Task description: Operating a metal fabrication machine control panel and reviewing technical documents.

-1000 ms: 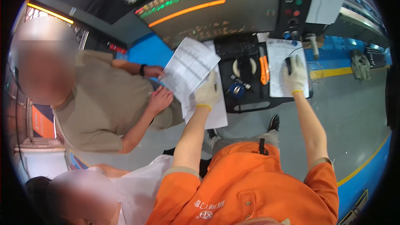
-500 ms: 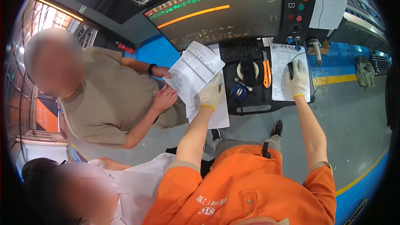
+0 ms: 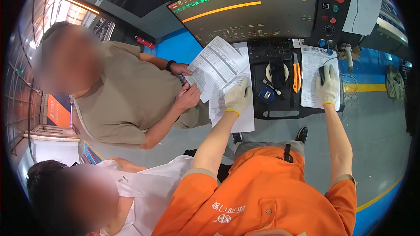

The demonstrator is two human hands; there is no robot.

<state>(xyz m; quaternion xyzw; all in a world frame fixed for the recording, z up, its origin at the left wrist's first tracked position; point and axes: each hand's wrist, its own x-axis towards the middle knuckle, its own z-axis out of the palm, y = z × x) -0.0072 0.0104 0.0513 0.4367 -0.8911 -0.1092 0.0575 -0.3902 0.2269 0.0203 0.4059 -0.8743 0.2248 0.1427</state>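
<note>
Mouse (image 3: pixel 322 75) lies to the right of the keyboard (image 3: pixel 269 50), on a printed sheet (image 3: pixel 310 91) spread over the dark counter (image 3: pixel 286 105). The step in hand looks like working this mouse with the screen (image 3: pixel 249 17) lit behind the keyboard and paperwork kept within reach. Any move of the mouse, I would judge, calls for a light slide of the wrist and steady fingers, so the sheet beneath does not drag along.

The right hand (image 3: pixel 328 88), in a white knit glove, comes in from the near side, its forearm almost straight and the palm down, well to the right of the keyboard. Its fingers point away from the body and curl loosely over the mouse, with only a slim gap to close.

The left hand (image 3: pixel 236 97), gloved too, reaches to the left of the keyboard and rests against white papers (image 3: pixel 245 120), elbow slightly bent. Whether its fingers pinch an edge or merely press, I cannot tell from this angle.

Farther left of the keyboard, a co-worker (image 3: pixel 118 87) holds printed pages (image 3: pixel 214 67). On its near side sit a tape measure (image 3: pixel 266 95) and an orange cutter (image 3: pixel 297 78).
</note>
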